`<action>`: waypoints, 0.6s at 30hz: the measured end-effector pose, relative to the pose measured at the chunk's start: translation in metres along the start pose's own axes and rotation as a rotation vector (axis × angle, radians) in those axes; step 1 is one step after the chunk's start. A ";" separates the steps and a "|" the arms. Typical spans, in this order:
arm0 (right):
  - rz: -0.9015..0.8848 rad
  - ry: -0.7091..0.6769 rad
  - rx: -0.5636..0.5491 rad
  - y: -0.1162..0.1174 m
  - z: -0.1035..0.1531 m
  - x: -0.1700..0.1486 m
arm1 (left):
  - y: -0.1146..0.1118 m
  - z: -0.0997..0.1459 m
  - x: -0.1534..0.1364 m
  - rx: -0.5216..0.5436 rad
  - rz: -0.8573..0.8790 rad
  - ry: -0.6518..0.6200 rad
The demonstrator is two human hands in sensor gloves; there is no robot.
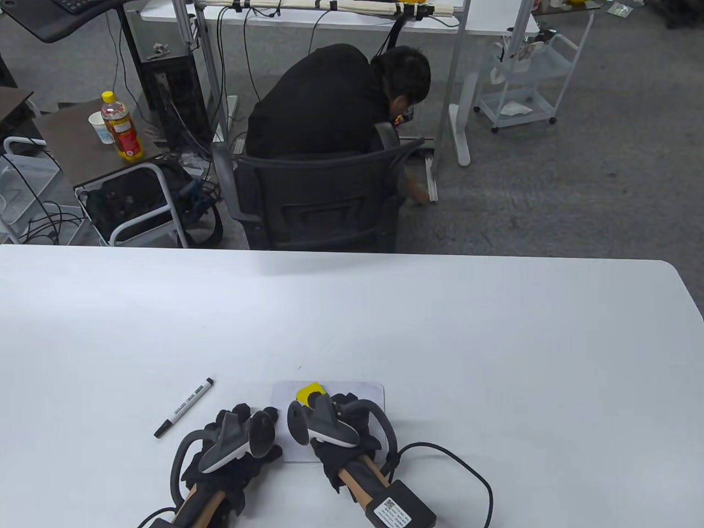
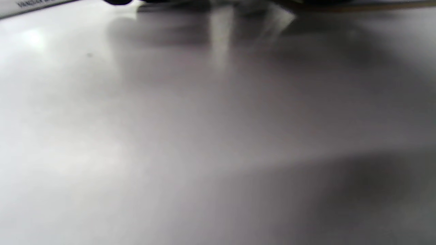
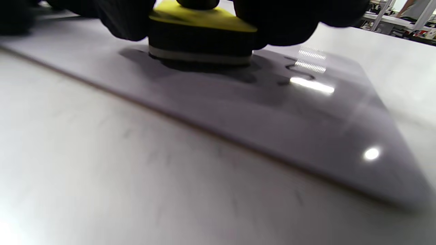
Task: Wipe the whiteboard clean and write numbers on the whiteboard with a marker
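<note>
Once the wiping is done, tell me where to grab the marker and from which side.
Take the marker at mid-barrel, from above, pinching across its width. It lies flat on the table, slanted, cap end nearer, with bare surface all round. The left hand rests closest, while the right hand holds the eraser.

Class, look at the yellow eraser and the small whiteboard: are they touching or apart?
Touching. In the right wrist view the eraser, held by the right hand, sits with its pale felt base flat on the whiteboard, no gap beneath it.
</note>
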State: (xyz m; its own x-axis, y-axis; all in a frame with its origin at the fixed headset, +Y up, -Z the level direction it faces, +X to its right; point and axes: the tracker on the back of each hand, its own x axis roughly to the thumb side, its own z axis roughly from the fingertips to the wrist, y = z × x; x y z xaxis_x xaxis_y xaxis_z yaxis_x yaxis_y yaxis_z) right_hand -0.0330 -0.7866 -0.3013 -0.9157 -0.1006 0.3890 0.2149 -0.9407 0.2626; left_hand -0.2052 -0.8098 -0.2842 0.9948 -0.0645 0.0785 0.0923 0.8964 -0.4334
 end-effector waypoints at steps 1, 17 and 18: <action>0.003 -0.016 -0.001 0.004 0.012 -0.002 | 0.000 0.000 0.000 0.000 -0.001 0.001; 0.006 0.056 -0.002 0.005 0.015 -0.010 | 0.001 0.000 0.001 -0.005 -0.005 0.002; -0.006 0.072 -0.003 0.002 0.004 -0.012 | 0.001 0.000 0.001 -0.006 -0.006 0.002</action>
State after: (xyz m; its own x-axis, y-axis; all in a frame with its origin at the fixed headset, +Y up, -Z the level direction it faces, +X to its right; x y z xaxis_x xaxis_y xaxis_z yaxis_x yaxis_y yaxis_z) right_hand -0.0201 -0.7860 -0.3016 -0.9392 -0.1181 0.3225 0.2086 -0.9422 0.2623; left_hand -0.2042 -0.8091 -0.2845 0.9943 -0.0705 0.0796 0.0984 0.8936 -0.4380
